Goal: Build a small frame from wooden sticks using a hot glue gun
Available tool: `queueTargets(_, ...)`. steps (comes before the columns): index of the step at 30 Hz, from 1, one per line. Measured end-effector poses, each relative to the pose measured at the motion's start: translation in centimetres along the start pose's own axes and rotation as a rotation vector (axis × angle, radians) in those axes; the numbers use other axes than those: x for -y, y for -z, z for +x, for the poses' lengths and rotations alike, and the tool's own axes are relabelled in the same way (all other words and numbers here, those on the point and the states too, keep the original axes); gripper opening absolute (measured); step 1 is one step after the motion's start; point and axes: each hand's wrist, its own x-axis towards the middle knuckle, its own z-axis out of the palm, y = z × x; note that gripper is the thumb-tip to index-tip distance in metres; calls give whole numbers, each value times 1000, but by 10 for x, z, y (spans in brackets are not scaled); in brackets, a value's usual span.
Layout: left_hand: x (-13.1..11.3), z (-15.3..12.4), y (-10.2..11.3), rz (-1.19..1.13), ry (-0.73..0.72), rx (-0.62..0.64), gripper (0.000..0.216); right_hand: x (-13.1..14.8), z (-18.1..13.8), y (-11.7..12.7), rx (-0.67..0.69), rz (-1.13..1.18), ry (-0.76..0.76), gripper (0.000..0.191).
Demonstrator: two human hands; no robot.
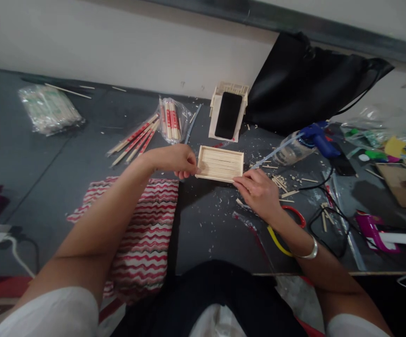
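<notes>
Head view: clock directions are read around the shallow rectangular tray of pale wooden sticks (220, 164), twelve pointing to the wall.
Stick tray: near the middle of the scene, between both hands, its slatted inside showing; whether its base touches the dark grey counter (203, 229) cannot be told.
Left hand (180, 161): at nine o'clock, thumb and fingers pinching the tray's left end.
Right hand (259, 191): at four o'clock, fingertips gripping the tray's near right corner; a silver bangle (310, 248) circles that wrist.
Phone: black, rectangular (228, 115), at twelve, leaning on a pale stick-built stand (212, 105).
Chopsticks: loose ones in red-marked wrappers (141, 135) between nine and ten; a clear plastic bag of red-banded sticks (171, 120) between ten and eleven.
Cloth: red-and-white wavy-striped fabric (143, 229), toward eight, under the left forearm.
Glue gun: blue, with a translucent stick (322, 138), between two and three.
Scraps: short pale wooden offcuts (282, 185), past three, just beside the right hand.
Bag: black, slumped against the wall (297, 86), between one and two.
</notes>
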Motion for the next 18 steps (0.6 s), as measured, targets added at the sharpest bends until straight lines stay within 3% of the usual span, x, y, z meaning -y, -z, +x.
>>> queueTargets(6,4,4,-1,-14,-41,22,32,0,-1,0,45,12,-41,23)
queueTargets(18,4,6,-2,-25,-32,16,32,-6,-3,2,124,37,-78,22)
